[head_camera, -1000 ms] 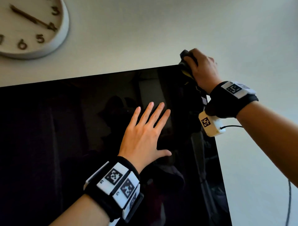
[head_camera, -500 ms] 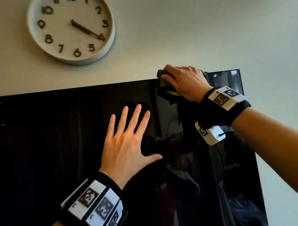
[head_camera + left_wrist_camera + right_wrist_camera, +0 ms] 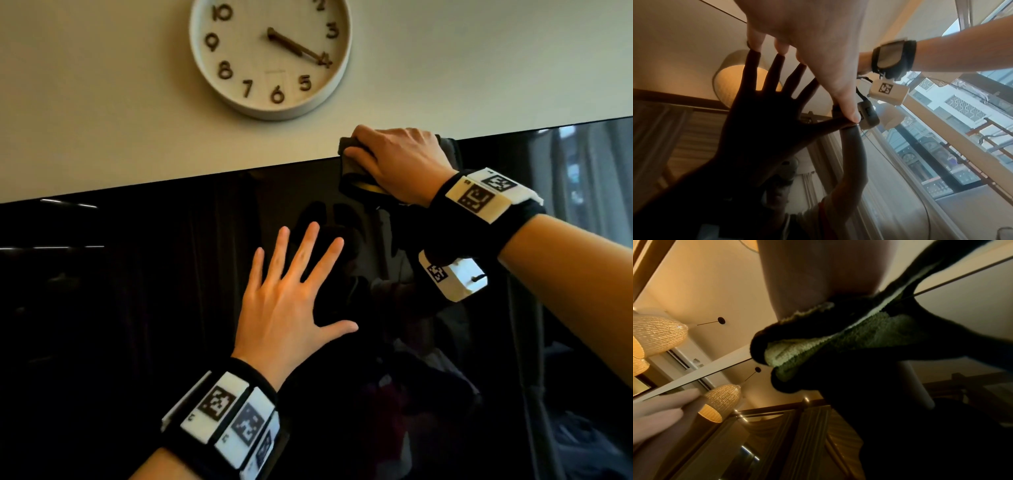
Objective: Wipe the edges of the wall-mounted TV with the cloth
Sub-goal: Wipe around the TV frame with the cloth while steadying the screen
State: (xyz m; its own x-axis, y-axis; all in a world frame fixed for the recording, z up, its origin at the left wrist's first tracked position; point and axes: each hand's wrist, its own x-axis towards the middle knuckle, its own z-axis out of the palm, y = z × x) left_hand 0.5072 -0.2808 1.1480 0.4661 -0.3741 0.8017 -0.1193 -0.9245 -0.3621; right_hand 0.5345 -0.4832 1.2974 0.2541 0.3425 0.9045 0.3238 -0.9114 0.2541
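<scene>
The wall-mounted TV (image 3: 120, 308) is a big black glossy screen whose top edge slants up to the right. My right hand (image 3: 394, 161) grips a dark cloth (image 3: 349, 164) with a pale green inner side (image 3: 838, 344), folded over the TV's top edge just below the clock. My left hand (image 3: 291, 298) lies flat on the screen with fingers spread and straight, lower left of the cloth; the left wrist view shows its fingertips (image 3: 756, 42) meeting their dark reflection in the glass.
A round white wall clock (image 3: 270, 54) hangs on the pale wall just above the TV's top edge. The screen mirrors lamps, curtains and a window. A white sensor block (image 3: 452, 277) with a thin cable hangs under my right wrist.
My right hand has slid the cloth leftward along the TV's top edge, away from the right corner to under the clock. The left hand stays flat on the screen, shifted left with it.
</scene>
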